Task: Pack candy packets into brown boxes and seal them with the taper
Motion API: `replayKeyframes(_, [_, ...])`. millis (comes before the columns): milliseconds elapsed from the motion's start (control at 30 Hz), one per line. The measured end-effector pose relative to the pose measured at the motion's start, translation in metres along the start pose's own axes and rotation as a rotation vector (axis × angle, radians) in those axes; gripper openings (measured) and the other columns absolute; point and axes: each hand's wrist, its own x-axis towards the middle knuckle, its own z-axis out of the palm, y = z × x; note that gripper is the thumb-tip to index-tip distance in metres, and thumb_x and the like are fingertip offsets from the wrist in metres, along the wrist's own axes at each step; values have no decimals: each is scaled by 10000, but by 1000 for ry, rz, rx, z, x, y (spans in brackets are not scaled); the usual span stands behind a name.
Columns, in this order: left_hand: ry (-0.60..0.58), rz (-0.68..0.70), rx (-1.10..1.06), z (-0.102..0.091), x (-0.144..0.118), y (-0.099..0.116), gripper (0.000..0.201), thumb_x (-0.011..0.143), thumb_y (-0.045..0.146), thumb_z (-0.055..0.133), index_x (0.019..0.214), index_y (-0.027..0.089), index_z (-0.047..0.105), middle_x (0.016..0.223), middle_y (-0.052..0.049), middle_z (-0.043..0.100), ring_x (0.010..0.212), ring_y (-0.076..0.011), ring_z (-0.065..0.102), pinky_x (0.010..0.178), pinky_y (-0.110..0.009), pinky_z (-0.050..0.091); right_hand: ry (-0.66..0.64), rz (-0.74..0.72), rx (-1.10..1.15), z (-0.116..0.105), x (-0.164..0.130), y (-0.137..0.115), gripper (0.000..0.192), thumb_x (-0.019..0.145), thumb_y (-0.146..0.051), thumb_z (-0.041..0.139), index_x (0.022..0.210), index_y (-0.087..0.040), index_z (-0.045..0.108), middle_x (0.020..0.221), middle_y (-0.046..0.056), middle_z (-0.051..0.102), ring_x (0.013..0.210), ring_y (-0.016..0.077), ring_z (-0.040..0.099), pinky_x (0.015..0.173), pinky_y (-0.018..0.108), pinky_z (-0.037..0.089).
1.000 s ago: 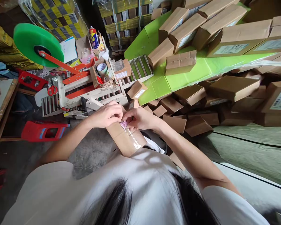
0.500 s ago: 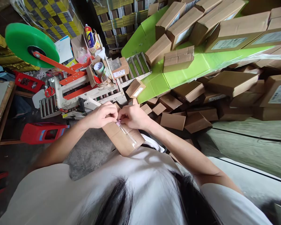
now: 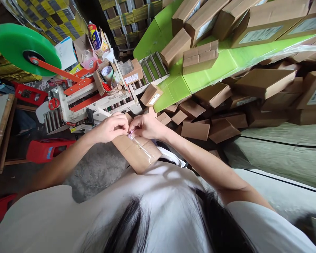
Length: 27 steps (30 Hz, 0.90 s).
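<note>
A brown cardboard box [image 3: 133, 154] rests against the front of my white shirt, tilted, with a shiny strip of clear tape [image 3: 142, 147] along its top. Both hands meet at the box's far end. My left hand [image 3: 114, 127] is closed in a pinch at the tape's end, its fingertips near a small pinkish crumpled bit [image 3: 130, 134]. From the other side my right hand [image 3: 146, 126] pinches the same spot, thumb and forefinger pressed together. The crumpled bit looks like bunched tape, though the fingers partly cover it.
Beyond my hands stands a carton-sealing machine [image 3: 81, 105] with a big green tape roll [image 3: 21, 49]. Its roller conveyor [image 3: 154, 66] leads to a green chute [image 3: 200, 80] bearing several cartons. More boxes are heaped at right. A red stool [image 3: 42, 150] stands at left.
Both hands remain at the box's far end, with the right fingers shifted slightly around the pinkish bit. The view has moved a little, so the surroundings sit slightly differently.
</note>
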Motion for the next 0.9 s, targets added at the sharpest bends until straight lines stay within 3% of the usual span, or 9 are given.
replayKeyframes(67, [4,3,3,0,0,1,164,868,185,571,705,179,593,780,-16,595,823,-172,526,839,-326,396,25,94,-80,1,5,-2,97,766,-107,691,813,-165,754,773,-3,714,706,124,617,701,222,421])
replayKeyframes(167, [-19,34,10,-2,0,11,174,881,185,575,708,183,596,769,-17,599,822,-173,527,840,-324,399,179,331,-280,6,8,4,165,862,-163,572,869,-135,735,804,57,715,711,156,608,670,249,406])
replayKeyframes(267, [-72,70,41,-3,-1,22,192,905,191,566,716,191,602,771,-21,612,851,-180,530,862,-324,395,123,464,-383,10,1,22,174,882,-175,534,822,-128,690,816,98,708,704,172,588,642,263,391])
replayKeyframes(333, [-72,76,43,-3,-2,21,207,914,200,565,709,193,596,773,-21,618,852,-180,530,872,-326,388,63,413,-306,8,-12,34,147,880,-186,550,778,-153,650,794,76,699,686,161,578,644,255,398])
replayKeyframes(367, [-60,73,35,-3,-2,17,212,912,208,571,702,192,592,766,-19,616,845,-179,529,870,-327,384,120,394,-252,6,-19,39,162,895,-203,537,765,-166,627,772,60,689,677,155,577,651,252,406])
replayKeyframes(533, [-66,36,-30,-4,-1,-12,239,899,269,597,673,190,581,721,-9,605,783,-170,509,855,-336,363,595,417,16,-5,-43,35,148,944,-287,480,869,-198,571,669,0,616,575,140,569,616,252,441])
replayKeyframes(700, [-117,18,-49,-7,9,-16,263,885,313,595,653,191,571,729,-10,619,782,-171,515,905,-351,345,486,166,41,-5,-43,10,80,920,-262,549,915,-195,592,801,16,657,649,133,592,666,255,471])
replayKeyframes(833, [-126,24,-58,-8,14,-12,263,874,325,601,648,194,578,720,-11,615,779,-172,507,886,-344,350,625,139,-151,-14,-37,0,59,909,-205,546,896,-188,601,884,49,671,797,171,608,760,281,466])
replayKeyframes(900, [-128,30,-61,-8,16,-11,263,874,329,609,649,194,585,719,-10,616,775,-170,506,877,-340,350,625,156,-201,-16,-33,-5,66,910,-186,538,901,-187,603,911,57,670,833,182,609,779,286,460])
